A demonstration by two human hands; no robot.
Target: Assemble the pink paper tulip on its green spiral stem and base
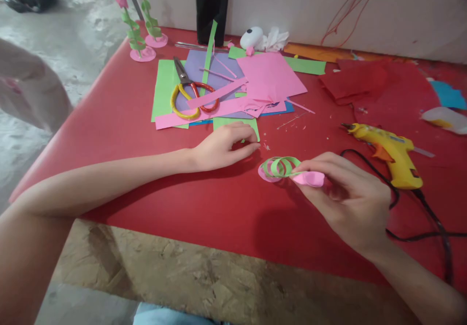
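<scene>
Light-blue cloth (168, 315) shows nearest, right grip (348, 198) pinching 1 pink-topped paper flower (311, 179), left grip (223, 147) loosely released.

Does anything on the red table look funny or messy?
Yes: the paper flower in the right hand leans sideways, while two others stand upright. The paper pile is messy too, with crooked sheets and strips and tiny scraps beside it.
</scene>
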